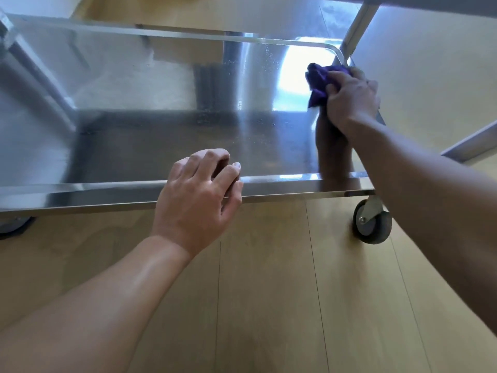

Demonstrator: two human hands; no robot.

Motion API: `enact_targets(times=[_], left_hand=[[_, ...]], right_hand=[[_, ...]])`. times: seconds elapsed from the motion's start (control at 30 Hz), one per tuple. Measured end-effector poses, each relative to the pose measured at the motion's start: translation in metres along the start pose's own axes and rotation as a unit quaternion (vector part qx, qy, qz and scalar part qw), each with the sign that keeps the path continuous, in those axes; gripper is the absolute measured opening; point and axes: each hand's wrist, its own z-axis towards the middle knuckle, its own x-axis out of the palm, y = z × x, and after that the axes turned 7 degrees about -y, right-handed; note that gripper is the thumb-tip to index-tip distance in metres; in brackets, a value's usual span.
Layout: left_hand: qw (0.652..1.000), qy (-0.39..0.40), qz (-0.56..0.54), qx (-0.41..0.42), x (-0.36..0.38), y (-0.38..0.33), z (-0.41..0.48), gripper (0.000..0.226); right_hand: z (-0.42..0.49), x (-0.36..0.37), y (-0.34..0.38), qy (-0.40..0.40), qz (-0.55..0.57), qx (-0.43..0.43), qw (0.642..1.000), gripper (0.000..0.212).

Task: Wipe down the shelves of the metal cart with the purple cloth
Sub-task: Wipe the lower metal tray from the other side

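The lower shelf (139, 141) of the metal cart fills the upper half of the head view, shiny with wet droplets near its middle. My right hand (352, 99) grips the bunched purple cloth (318, 80) at the shelf's far right corner, against the upright post (357, 28). My left hand (199, 195) rests on the shelf's front rim (80, 191), fingers curled over the edge.
A black caster wheel (372, 220) stands under the shelf's front right corner on the light wooden floor (269, 292). Another wheel (13, 224) shows at the left edge. A higher shelf's edge (443, 1) crosses the top right.
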Motion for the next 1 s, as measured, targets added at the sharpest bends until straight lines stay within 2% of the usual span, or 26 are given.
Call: enact_targets(times=[0.2,0.43,0.53,0.63,0.8,0.9,1.0], left_hand=[[1.000,-0.002,0.015,0.009,0.002,0.000,0.001,0.029],[0.999,-0.001,0.032,0.018,0.001,0.000,-0.001,0.028],[0.999,0.001,0.034,0.022,0.001,0.000,-0.002,0.029],[0.999,-0.004,0.036,0.025,0.001,-0.001,-0.002,0.030],[0.999,-0.007,0.031,0.022,0.003,-0.004,-0.002,0.029],[0.999,-0.006,0.033,0.022,0.004,-0.006,-0.002,0.029],[0.998,-0.009,0.046,0.029,0.004,-0.003,-0.003,0.029]], right_hand=[[0.019,0.007,0.021,0.030,0.021,-0.006,0.999,0.037],[-0.006,0.034,0.101,0.061,0.084,-0.132,0.986,0.035],[-0.012,0.035,0.101,0.058,0.069,-0.169,0.981,0.038],[-0.002,0.023,0.068,0.054,0.059,-0.153,0.985,0.038],[0.009,0.004,0.011,0.024,0.015,-0.057,0.998,0.036],[0.002,0.010,0.036,0.028,0.002,-0.041,0.999,0.034],[-0.019,0.022,0.089,0.034,0.035,-0.109,0.993,0.034]])
